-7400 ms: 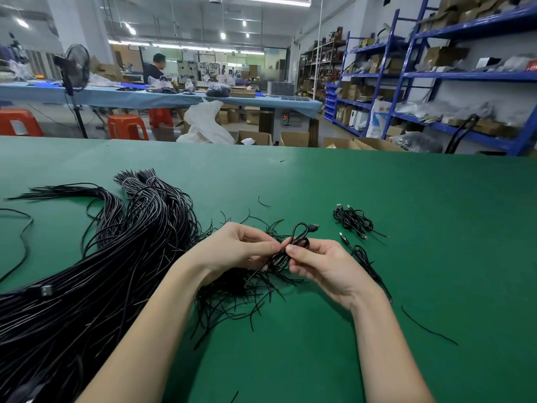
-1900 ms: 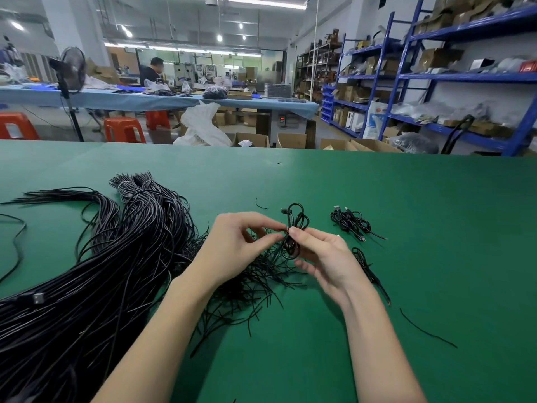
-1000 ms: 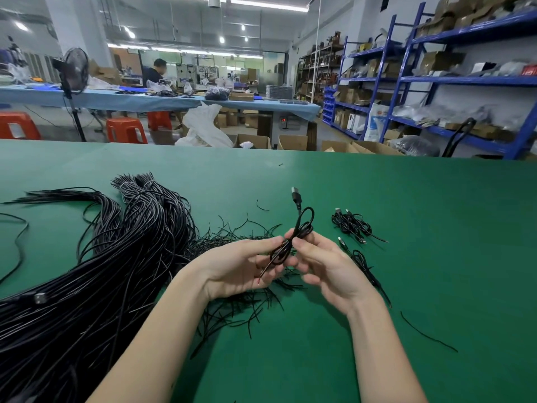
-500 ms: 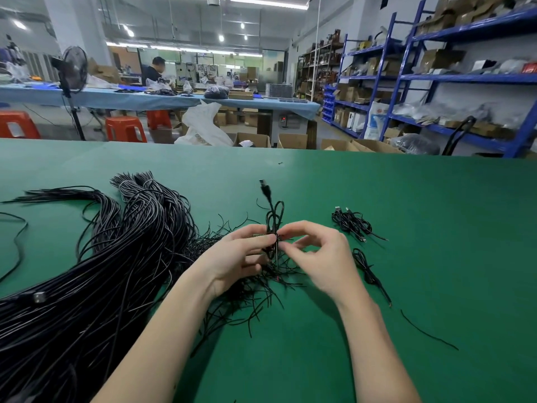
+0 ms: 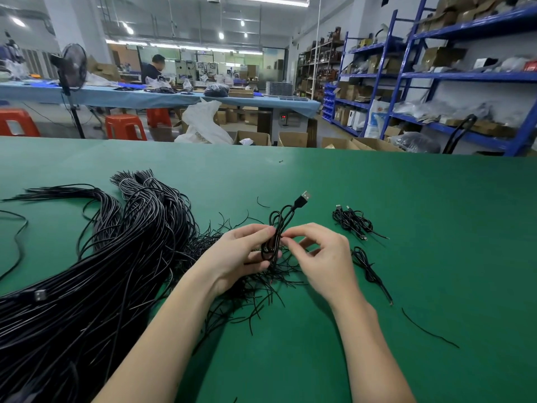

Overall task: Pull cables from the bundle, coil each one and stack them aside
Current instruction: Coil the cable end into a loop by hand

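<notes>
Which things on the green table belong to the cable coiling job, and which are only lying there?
Job: cable bundle; coiled cable held by both hands; finished coils; green table.
Lying about: loose offcut; short scrap.

I see a plain green table (image 5: 406, 228) with no pattern. The big bundle (image 5: 101, 271) on it is glossy black with pale highlights along the strands. The coiled cable (image 5: 274, 234) just right of the bundle is black too, and its plug (image 5: 303, 196) has a silvery metal tip. Further right of the bundle, the coiled stack (image 5: 353, 222) is black. Beyond the table's far edge I see orange-red stools (image 5: 125, 126), a light blue bench top (image 5: 145, 97), a white bag (image 5: 203, 123), brown cardboard boxes (image 5: 293, 139) and blue shelving (image 5: 406, 77).
</notes>
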